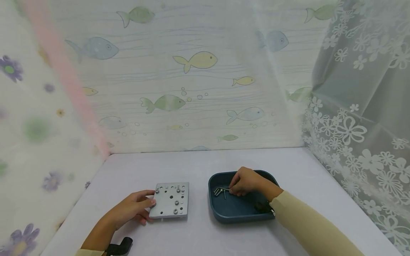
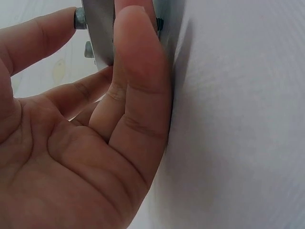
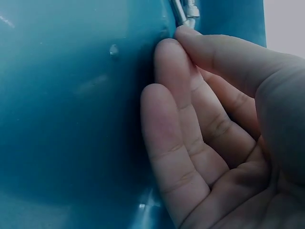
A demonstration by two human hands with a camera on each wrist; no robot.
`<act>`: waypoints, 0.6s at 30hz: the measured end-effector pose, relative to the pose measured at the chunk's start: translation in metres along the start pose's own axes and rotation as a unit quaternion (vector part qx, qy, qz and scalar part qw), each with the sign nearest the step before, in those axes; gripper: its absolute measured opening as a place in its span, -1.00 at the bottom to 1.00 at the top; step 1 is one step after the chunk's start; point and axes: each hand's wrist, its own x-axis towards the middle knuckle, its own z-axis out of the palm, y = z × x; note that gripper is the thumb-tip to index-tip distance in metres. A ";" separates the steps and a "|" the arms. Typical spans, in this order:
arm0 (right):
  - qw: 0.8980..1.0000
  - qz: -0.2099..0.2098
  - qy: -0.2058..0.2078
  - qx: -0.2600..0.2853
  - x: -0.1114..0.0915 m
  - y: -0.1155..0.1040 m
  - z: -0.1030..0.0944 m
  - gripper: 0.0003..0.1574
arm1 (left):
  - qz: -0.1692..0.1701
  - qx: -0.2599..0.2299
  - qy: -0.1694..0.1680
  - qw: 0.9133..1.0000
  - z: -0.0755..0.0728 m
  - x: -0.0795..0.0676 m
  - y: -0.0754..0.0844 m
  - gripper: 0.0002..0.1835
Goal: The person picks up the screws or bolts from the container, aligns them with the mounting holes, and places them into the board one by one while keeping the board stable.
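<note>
My left hand point(image 1: 132, 208) grips the left edge of a square silver metal plate point(image 1: 166, 206), thumb on top and fingers beneath. Several socket-head screws point(image 1: 176, 202) stand in the plate among open holes. In the left wrist view, the thumb tip touches one screw head point(image 2: 80, 18), and a dark threaded end point(image 2: 159, 24) shows below the plate point(image 2: 100, 28). Inside a dark blue tray point(image 1: 237, 217), my right hand point(image 1: 246, 181) pinches at a small pile of loose screws point(image 1: 218, 192). A metal shank point(image 3: 178, 12) meets its thumb and fingertips; the fingers partly hide what is held.
A white cloth covers the table point(image 1: 198, 234). A fish-print curtain point(image 1: 198, 117) hangs behind, with a flowered sheet point(image 1: 48, 149) on the left and a lace-patterned one point(image 1: 358, 142) on the right. The tray's raised rim surrounds the right hand.
</note>
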 end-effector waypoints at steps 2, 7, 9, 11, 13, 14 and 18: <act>1.000 -0.006 -0.006 0.003 -0.001 0.000 -0.002 -0.91 | -0.001 0.000 0.000 1.000 0.000 0.000 0.000 -0.17; 0.999 -0.013 -0.015 0.031 -0.004 0.000 -0.007 -0.88 | 0.001 -0.011 -0.005 1.000 0.002 0.001 0.000 -0.15; 0.999 -0.014 -0.018 0.042 -0.004 0.000 -0.008 -0.86 | 0.004 -0.016 -0.007 1.000 0.002 0.002 -0.002 -0.15; 0.998 -0.020 -0.019 0.050 -0.005 -0.001 -0.009 -0.84 | 0.007 -0.020 -0.007 1.000 0.001 0.001 -0.003 -0.14; 0.998 -0.026 -0.017 0.055 -0.006 -0.001 -0.010 -0.82 | 0.011 -0.025 -0.006 1.000 0.000 0.001 -0.005 -0.14; 0.998 -0.029 -0.015 0.058 -0.006 -0.002 -0.011 -0.82 | 0.012 -0.029 -0.006 1.000 0.000 0.001 -0.005 -0.14; 0.997 -0.038 -0.005 0.070 -0.008 -0.004 -0.014 -0.78 | 0.012 -0.038 -0.003 0.999 -0.001 0.001 -0.006 -0.13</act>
